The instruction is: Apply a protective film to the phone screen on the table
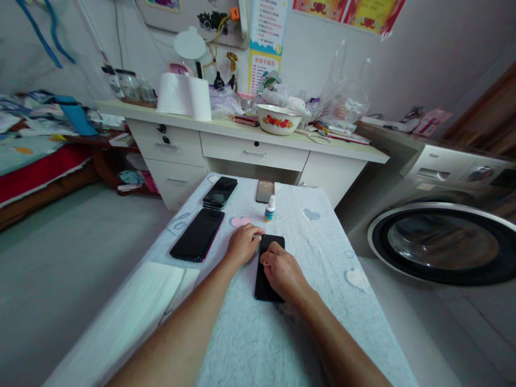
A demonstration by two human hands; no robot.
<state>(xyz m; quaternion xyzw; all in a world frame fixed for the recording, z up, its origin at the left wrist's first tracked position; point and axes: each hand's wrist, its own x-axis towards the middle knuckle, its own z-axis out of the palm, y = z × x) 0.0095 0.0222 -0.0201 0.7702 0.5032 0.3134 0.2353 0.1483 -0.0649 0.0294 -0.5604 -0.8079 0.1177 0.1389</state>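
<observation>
A black smartphone (266, 287) lies face up on the cloth-covered table, its long side pointing away from me. My left hand (243, 244) has its fingers curled at the phone's upper left edge, gripping it there. On the screen rests my right hand (282, 269), fingers bunched together; whatever they hold, if anything, is hidden. Just beyond the phone stands a small white spray bottle (269, 210) with a blue and orange label. To the left lies a larger dark phone (197, 235), with a stack of phones (220, 191) behind it. Another phone (265, 191) with a pinkish-gold edge lies at the back.
The patterned tablecloth (314, 258) covers the narrow table; a folded pale cloth (137, 301) lies along its left side. Behind it is a white desk (253, 153) bearing a floral bowl (279, 119) and paper rolls (183, 97). A washing machine (439, 166) stands at right.
</observation>
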